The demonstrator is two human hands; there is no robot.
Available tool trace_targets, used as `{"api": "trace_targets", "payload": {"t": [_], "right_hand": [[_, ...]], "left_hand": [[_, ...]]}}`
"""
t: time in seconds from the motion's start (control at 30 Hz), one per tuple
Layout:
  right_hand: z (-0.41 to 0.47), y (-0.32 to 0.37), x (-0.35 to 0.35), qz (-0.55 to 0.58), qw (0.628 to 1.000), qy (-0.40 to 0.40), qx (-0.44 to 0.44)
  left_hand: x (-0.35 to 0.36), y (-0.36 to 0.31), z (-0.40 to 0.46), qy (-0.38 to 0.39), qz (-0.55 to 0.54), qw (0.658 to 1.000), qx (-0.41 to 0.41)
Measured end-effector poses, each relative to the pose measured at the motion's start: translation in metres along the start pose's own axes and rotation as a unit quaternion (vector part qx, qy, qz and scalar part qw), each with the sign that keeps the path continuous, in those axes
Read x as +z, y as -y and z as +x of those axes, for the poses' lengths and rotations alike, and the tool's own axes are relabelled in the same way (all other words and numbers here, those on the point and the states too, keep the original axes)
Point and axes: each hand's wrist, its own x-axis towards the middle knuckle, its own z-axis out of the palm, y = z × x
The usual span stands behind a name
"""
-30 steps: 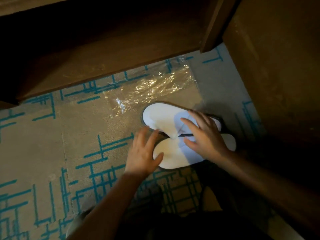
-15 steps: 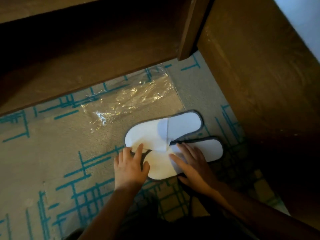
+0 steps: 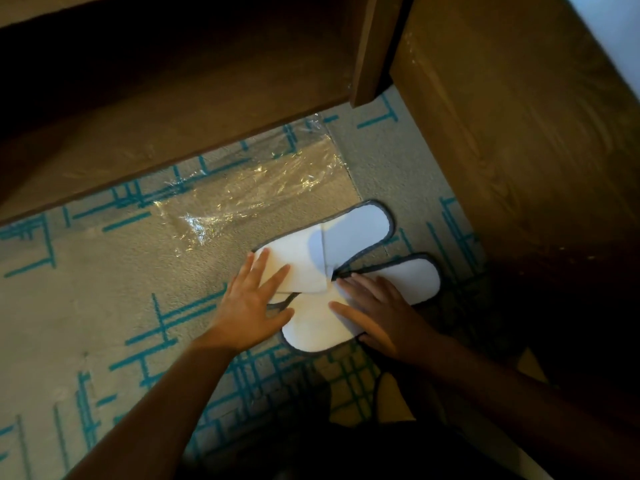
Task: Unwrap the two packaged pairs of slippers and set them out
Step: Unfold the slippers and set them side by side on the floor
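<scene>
I log 2 white slippers (image 3: 349, 268) on patterned carpet (image 3: 86, 299), toes overlapping, left hand (image 3: 251, 299) flat and spread on upper slipper, right hand (image 3: 384, 313) flat on lower, clear wrapper (image 3: 252, 192) just beyond.

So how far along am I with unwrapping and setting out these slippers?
One pair is out: its empty plastic wrapper lies on the carpet. The left hand and right hand are pressing the two white slippers, toes overlapping, flat. No second package is in view.

Beige carpet (image 3: 86, 299) with teal line pattern covers the floor. Dark wooden furniture (image 3: 519, 133) stands along its far and right sides.
</scene>
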Motion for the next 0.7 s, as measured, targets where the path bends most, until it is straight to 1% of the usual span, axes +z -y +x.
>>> {"api": "trace_targets", "payload": {"t": [0.13,0.33,0.43,0.57,0.7], "right_hand": [[0.001,-0.007,-0.003,-0.019,0.999,0.018,-0.031],[-0.004,-0.012,-0.002,-0.045,0.996,0.021,-0.08],[-0.001,-0.012,-0.006,-0.053,0.997,0.037,-0.052],[0.0,-0.007,-0.009,-0.053,0.998,0.042,0.003],[0.003,-0.006,-0.006,-0.041,0.998,0.045,0.021]], "left_hand": [[0.008,-0.021,0.001,-0.004,0.005,1.0,-0.025],[0.004,-0.029,0.011,-0.015,-0.028,0.999,-0.018],[0.006,-0.025,0.001,-0.014,-0.016,1.0,-0.015],[0.019,-0.026,-0.017,0.034,0.003,0.999,-0.018],[0.02,-0.025,-0.014,0.029,0.031,0.999,-0.007]]}}
